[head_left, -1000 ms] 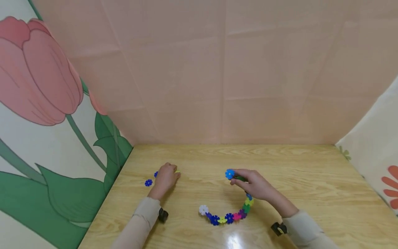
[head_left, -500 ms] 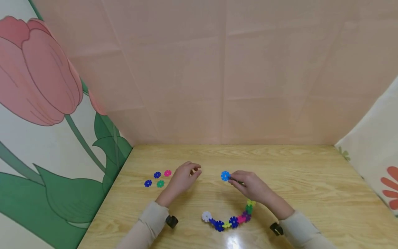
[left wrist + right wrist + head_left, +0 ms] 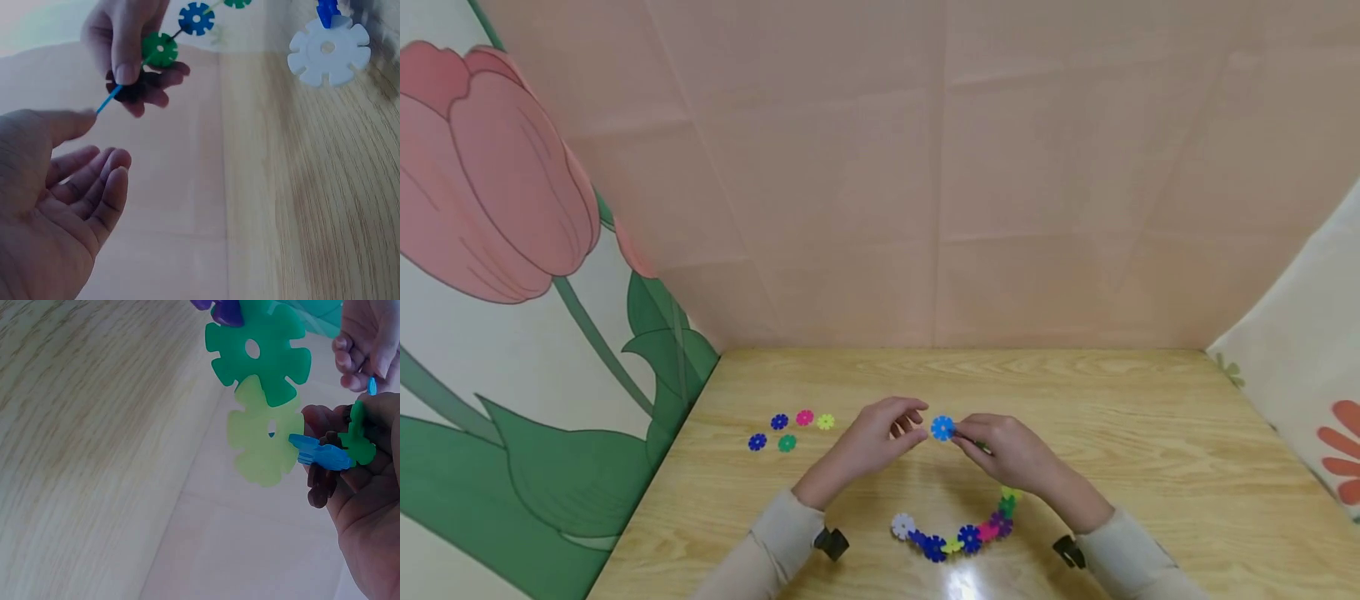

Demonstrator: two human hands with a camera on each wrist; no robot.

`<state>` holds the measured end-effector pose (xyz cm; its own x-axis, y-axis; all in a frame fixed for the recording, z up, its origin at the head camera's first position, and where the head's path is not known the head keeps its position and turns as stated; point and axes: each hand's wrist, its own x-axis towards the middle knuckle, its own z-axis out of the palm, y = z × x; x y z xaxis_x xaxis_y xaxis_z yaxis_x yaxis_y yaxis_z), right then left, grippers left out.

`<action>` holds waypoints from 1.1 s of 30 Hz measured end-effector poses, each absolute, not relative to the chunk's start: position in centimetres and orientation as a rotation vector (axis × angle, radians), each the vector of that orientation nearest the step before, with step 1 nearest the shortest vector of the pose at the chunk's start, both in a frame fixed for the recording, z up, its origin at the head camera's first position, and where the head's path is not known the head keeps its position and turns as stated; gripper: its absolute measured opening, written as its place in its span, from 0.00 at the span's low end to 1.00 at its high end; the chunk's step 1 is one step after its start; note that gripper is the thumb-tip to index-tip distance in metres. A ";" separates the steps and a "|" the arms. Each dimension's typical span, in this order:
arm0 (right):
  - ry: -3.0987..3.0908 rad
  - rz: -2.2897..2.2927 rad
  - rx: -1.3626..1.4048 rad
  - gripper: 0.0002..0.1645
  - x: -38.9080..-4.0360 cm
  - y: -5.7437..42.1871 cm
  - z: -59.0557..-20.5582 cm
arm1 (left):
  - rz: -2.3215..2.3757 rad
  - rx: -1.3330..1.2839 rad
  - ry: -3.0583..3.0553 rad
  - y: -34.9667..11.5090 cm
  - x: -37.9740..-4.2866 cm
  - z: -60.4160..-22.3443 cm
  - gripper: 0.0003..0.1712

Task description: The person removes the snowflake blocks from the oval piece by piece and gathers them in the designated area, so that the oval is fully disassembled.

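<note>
My right hand (image 3: 1011, 450) pinches the upper end of a chain of interlocked flower-shaped plastic discs (image 3: 969, 538). A light blue disc (image 3: 943, 427) sticks out past its fingertips, and the left wrist view shows a dark disc (image 3: 128, 89) under its thumb. From there the chain runs down past a green disc (image 3: 160, 50) and a pale yellow one (image 3: 259, 440), curving to a white disc (image 3: 903, 526) at its other end. My left hand (image 3: 880, 435) has its fingers loosely bent, the thumb tip right at the light blue disc's edge.
Several loose flower discs lie at the left of the wooden table (image 3: 1120, 400): two dark blue, a green disc (image 3: 787, 443), a pink disc (image 3: 805, 417) and a yellow disc (image 3: 826, 422). A pink cloth (image 3: 850, 167) hangs behind the table.
My left hand has left the loose discs and moved right to the light blue disc. My right hand has shifted slightly left and down, and the lower chain has slid slightly toward me.
</note>
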<state>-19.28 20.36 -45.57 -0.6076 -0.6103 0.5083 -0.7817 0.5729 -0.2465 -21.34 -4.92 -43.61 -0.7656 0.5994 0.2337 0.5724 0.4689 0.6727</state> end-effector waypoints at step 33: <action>-2.368 0.766 1.302 0.07 -18.9 20.5 -45.5 | 0.687 1.625 2.862 -3.0 -20.2 -43.5 0.19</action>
